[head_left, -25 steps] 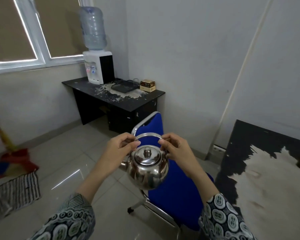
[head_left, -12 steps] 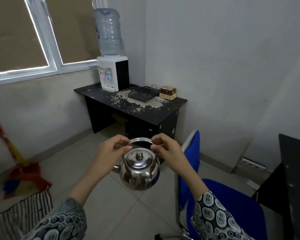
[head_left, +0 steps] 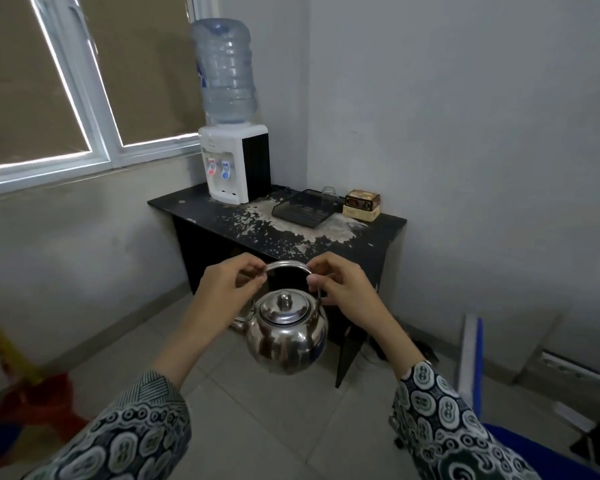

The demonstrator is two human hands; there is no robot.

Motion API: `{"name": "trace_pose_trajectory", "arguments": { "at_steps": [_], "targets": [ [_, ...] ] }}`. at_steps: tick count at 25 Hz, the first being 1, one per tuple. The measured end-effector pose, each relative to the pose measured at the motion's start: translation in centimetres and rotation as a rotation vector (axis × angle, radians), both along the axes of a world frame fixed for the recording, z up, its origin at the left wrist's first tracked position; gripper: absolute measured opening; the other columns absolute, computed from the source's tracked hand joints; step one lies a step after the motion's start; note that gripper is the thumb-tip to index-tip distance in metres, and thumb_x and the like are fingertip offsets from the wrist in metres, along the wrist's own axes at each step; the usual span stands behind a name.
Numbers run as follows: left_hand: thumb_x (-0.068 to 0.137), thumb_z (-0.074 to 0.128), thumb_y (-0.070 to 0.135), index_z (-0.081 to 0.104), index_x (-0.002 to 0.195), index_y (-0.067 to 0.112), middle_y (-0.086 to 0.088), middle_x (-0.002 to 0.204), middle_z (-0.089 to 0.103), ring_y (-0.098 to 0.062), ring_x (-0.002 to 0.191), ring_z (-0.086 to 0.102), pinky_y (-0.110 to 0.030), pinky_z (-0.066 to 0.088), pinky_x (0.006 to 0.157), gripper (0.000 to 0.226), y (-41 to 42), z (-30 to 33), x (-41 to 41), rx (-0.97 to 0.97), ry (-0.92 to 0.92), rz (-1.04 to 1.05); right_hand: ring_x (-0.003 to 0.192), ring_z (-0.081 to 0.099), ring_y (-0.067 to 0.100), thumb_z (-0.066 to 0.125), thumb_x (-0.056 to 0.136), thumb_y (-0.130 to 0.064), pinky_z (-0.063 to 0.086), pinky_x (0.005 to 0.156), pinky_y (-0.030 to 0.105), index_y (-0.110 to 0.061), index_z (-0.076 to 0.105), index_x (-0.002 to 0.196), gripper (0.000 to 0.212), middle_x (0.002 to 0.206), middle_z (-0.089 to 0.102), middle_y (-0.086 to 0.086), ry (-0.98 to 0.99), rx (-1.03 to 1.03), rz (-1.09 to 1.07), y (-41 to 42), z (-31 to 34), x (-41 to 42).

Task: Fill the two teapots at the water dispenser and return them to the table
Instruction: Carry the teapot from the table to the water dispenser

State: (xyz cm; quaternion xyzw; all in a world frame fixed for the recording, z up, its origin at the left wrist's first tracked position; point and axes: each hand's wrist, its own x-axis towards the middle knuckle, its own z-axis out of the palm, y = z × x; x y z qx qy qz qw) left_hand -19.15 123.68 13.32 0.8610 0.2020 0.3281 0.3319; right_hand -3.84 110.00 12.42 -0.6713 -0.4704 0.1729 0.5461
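Observation:
A shiny steel teapot (head_left: pixel 286 336) with its lid on hangs in the air in front of me, spout pointing left. My left hand (head_left: pixel 227 289) pinches the left side of its arched handle. My right hand (head_left: pixel 340 285) pinches the right side of the handle. The white water dispenser (head_left: pixel 234 164) with a big clear bottle on top stands at the left end of a black desk (head_left: pixel 371 237) ahead, red and blue taps facing me. Only one teapot is in view.
On the desk lie a black mesh tray (head_left: pixel 303 213), a glass jar (head_left: pixel 329 192) and a small box (head_left: pixel 361 205). A blue chair (head_left: pixel 478 368) edge shows at the right. A red broom (head_left: pixel 21 386) leans at the left. Tiled floor lies between me and the desk.
The view has closed in on the desk and dispenser. The blue chair has slid off to the right. Both hands keep the same hold on the teapot handle.

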Motion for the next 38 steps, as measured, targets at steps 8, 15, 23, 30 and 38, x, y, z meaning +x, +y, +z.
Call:
{"name": "trace_pose_trajectory", "arguments": {
  "at_steps": [8,15,23,30,38],
  "targets": [
    [0.084,0.063,0.015,0.063,0.090,0.027,0.017,0.085,0.063,0.016,0.082,0.056,0.003,0.039,0.066,0.013,18.1,-0.9,12.3,-0.005,0.016,0.011,0.092,0.063,0.019,0.061,0.086,-0.014,0.057,0.081,0.041,-0.024,0.063,0.091,0.012,0.091,0.064,-0.006,-0.003,-0.041,0.052,18.4,-0.3,13.0],
    [0.082,0.065,0.009,0.062,0.089,0.028,0.019,0.083,0.062,0.018,0.079,0.057,0.002,0.041,0.069,0.020,34.2,-3.7,22.2,-0.082,0.020,0.016,0.086,0.056,0.007,0.056,0.088,-0.006,0.050,0.079,0.026,-0.015,0.059,0.099,0.014,0.090,0.058,-0.010,0.001,-0.059,0.032,34.4,-2.5,21.4],
    [0.081,0.066,0.007,0.064,0.095,0.017,0.005,0.088,0.065,-0.002,0.082,0.059,0.000,0.042,0.070,0.017,51.5,-5.7,32.2,-0.151,0.146,-0.069,0.093,0.055,0.018,0.054,0.089,-0.008,0.047,0.082,0.031,-0.018,0.057,0.101,0.016,0.098,0.056,-0.002,0.016,-0.106,-0.039,50.9,-6.1,30.6],
    [0.082,0.063,0.000,0.064,0.103,0.007,-0.007,0.100,0.066,-0.013,0.093,0.060,-0.020,0.043,0.084,0.022,61.3,-8.8,40.3,-0.209,0.218,-0.116,0.087,0.053,0.017,0.055,0.089,-0.004,0.047,0.082,0.034,-0.014,0.055,0.095,0.012,0.092,0.056,0.002,0.111,-0.127,-0.145,60.6,-9.7,37.0],
    [0.083,0.060,-0.001,0.063,0.098,0.005,-0.008,0.097,0.067,-0.019,0.094,0.062,-0.022,0.047,0.087,0.016,69.6,-12.1,47.1,-0.229,0.256,-0.163,0.083,0.052,0.010,0.057,0.088,-0.007,0.045,0.073,0.011,-0.021,0.054,0.090,0.014,0.089,0.055,-0.007,0.139,-0.177,-0.152,68.6,-13.5,43.4]
  ]
}}
